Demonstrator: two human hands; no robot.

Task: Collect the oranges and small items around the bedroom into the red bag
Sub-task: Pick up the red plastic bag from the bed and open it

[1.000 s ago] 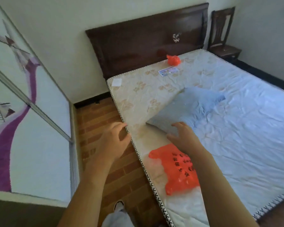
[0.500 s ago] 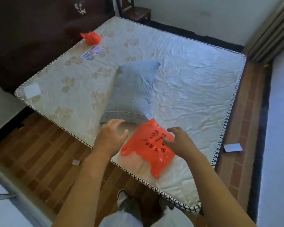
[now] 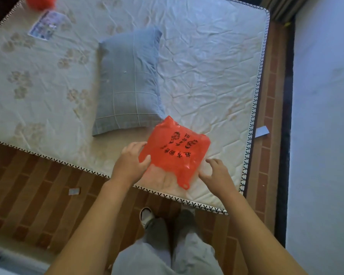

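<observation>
A flat red plastic bag (image 3: 175, 149) with black print lies on the mattress (image 3: 207, 76) near its front edge. My left hand (image 3: 130, 163) pinches the bag's left edge, thumb on top. My right hand (image 3: 214, 173) hovers at the bag's lower right edge with fingers spread and lightly curled; I cannot tell whether they touch it. A second crumpled red thing (image 3: 41, 2) sits at the mattress's far left corner, cut off by the frame. No oranges are in sight.
A blue-grey pillow (image 3: 129, 80) lies just behind the bag. A printed card (image 3: 46, 24) rests near the far left corner. Small paper pieces lie on the brick-pattern floor, one to the left (image 3: 74, 191) and one to the right (image 3: 261, 131). My legs stand at the bed's edge.
My left hand moved right from beside the bag and took hold of its left edge. My right hand slid to the bag's lower right edge. The view tilted further down.
</observation>
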